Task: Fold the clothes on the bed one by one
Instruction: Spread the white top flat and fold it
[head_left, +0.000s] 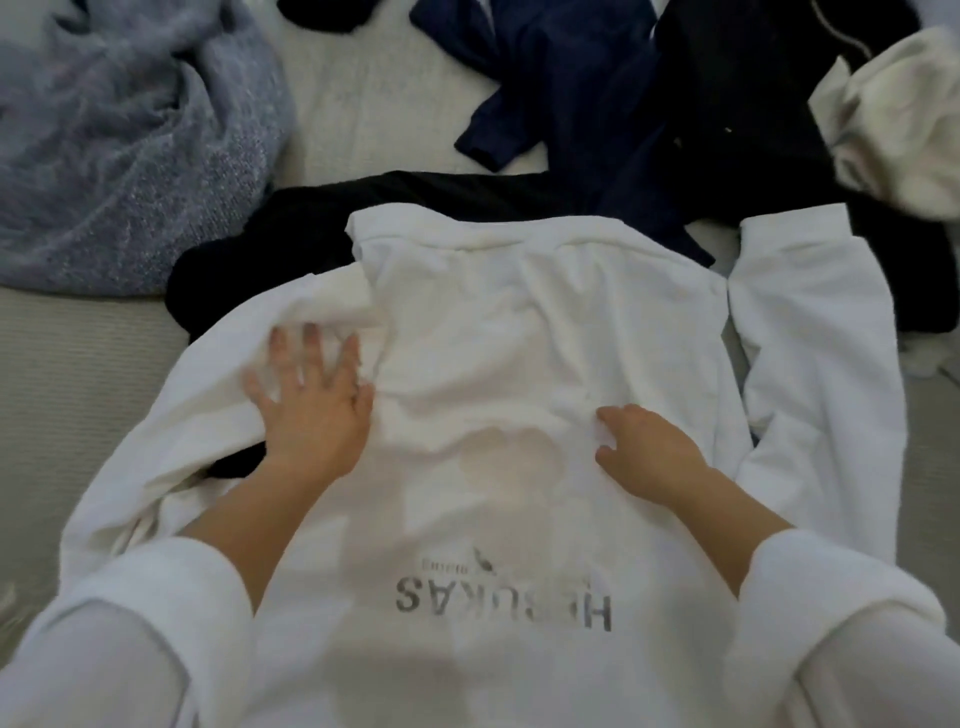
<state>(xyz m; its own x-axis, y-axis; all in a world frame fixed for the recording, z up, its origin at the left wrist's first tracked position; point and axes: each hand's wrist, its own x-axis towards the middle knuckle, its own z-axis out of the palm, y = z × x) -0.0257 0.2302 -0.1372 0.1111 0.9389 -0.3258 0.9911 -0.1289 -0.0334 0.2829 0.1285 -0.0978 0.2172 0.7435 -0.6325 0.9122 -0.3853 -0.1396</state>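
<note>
White cuffs of my own sleeves (130, 649) fill the bottom corners, soft and thick, with my bare forearms reaching out of them over the white sweatshirt (519, 338). It lies spread on the bed (363, 104) right under both palms. Grey block lettering (504, 603) sits behind my wrists, and a faint print shows through the cloth between them.

My left hand (311, 395) lies flat with its fingers spread wide, pressing a rumpled ridge of the sweatshirt; the fingertips are blurred. My right hand (644, 447) rests on the smoother middle panel with its fingers curled down into the fabric. I cannot tell whether they pinch a fold.

Out past my right hand, the sweatshirt's long sleeve (810, 338) runs away from me, bent at the far end. Beyond my left fingertips a black garment (291, 234) lies partly under the sweatshirt's far edge, and a bit of it shows beside my left wrist.

Farther off from my left hand is a fuzzy blue-grey knit (119, 135), heaped in folds. Ahead of my right hand lie a crumpled navy piece (561, 93), a black zipped one (753, 104) and a cream bundle (893, 130)
</note>
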